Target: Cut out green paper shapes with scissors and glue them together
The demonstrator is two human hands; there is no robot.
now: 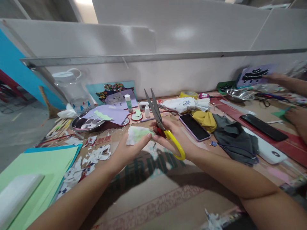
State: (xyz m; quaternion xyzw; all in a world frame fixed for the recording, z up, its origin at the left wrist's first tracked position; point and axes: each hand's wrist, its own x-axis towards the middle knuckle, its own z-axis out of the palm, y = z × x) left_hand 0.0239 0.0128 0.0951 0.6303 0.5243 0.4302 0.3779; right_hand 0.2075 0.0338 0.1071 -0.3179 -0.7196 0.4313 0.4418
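A long cardboard-covered table [129, 195] stands against the wall, with green paper sheets [52, 164] at its left edge and purple paper [118, 115] over a metal bowl [75, 126] farther back. A phone [195, 127] lies to the right, beside yellow cloth [203, 120]. In front of me the two hands meet over the cardboard. The right hand [179, 134] carries yellow-handled scissors [155, 110], their long axis running up and away toward the wall, leaning a little left, blades slightly parted; whether a finger passes through the loop, I can't tell. Just left of them lies the small white-and-green piece [135, 136], stretched crosswise — so the blades stand across its line, not along it. The left hand [126, 148] is nearer its body, thumb pressing it near its right end — the right thumb comes in close beside.
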